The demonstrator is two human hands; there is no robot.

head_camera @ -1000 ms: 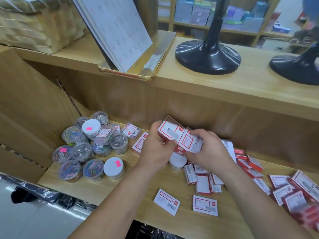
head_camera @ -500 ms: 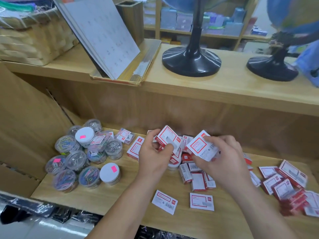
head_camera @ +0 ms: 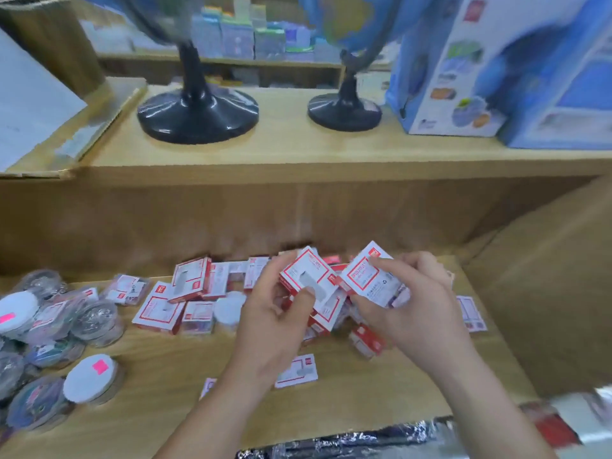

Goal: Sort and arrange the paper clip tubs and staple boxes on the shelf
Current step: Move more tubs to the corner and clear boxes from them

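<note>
Blur smears everything. The paper clip tubs (head_camera: 92, 321) at nine o'clock run off the left edge, so I can't count them; two show white lids. Over the shelf (head_camera: 165, 376) the left hand (head_camera: 275, 323) grips a stack of staple boxes (head_camera: 308, 279), its fingers hiding how many. The right hand (head_camera: 414, 309) pinches a single box (head_camera: 366, 276) at the stack's three o'clock. Loose boxes (head_camera: 192, 283) lie at ten o'clock.

Light wood shelving: lower shelf (head_camera: 165, 366), plain wood back panel (head_camera: 231, 217), slanted side panel (head_camera: 546, 293) at right. Upper shelf (head_camera: 298, 154) carries left globe stand (head_camera: 198, 111), right globe stand (head_camera: 344, 111), blue cardboard box (head_camera: 463, 77). Blurred far shelving (head_camera: 251, 61) behind, pastel stacks.
</note>
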